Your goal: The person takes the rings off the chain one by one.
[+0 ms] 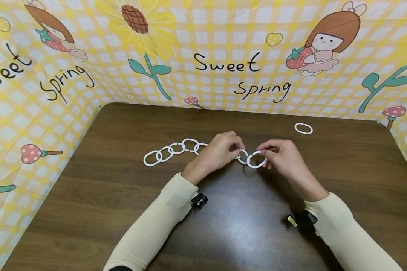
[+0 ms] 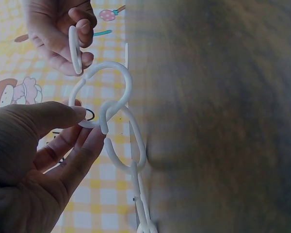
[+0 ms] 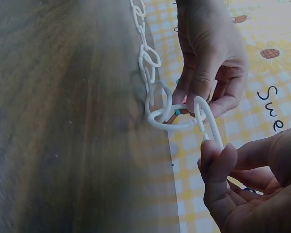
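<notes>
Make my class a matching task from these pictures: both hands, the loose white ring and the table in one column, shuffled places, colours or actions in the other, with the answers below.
Column one
1. Left hand
2. Loose ring
3. Table
4. Right hand

Column two (sides as in the head view)
A. Dark brown, with a wood grain
B. Pinches the right one of the two held rings
C. Pinches the left one of the two held rings
D. Lies near the back edge, apart from the others

Pairs: 1-C, 2-D, 3-A, 4-B
</notes>
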Demonstrator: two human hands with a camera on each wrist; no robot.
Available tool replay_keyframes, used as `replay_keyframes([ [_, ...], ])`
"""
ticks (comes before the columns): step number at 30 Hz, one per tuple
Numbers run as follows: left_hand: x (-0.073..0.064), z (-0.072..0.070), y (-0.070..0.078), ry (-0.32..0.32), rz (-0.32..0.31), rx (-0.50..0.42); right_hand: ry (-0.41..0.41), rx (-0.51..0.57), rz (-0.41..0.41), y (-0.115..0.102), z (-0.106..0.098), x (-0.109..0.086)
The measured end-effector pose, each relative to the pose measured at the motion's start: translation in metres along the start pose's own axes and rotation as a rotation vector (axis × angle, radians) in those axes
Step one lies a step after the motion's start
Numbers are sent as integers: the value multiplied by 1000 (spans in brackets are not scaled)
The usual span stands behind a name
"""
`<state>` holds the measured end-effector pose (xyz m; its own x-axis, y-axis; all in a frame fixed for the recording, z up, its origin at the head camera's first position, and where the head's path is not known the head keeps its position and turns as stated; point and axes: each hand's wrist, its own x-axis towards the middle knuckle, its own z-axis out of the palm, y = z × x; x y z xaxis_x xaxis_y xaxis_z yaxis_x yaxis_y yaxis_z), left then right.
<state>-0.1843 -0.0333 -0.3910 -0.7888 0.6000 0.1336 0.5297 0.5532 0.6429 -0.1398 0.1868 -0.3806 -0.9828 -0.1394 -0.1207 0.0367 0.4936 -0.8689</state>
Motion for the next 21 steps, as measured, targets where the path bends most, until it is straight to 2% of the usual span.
replay_keyframes([
  [4, 0, 0, 0, -1, -1, 0, 13, -22, -13, 0, -5, 0],
  [21, 1, 0, -1, 3, -4, -2, 45, 43, 29, 5, -27, 0],
])
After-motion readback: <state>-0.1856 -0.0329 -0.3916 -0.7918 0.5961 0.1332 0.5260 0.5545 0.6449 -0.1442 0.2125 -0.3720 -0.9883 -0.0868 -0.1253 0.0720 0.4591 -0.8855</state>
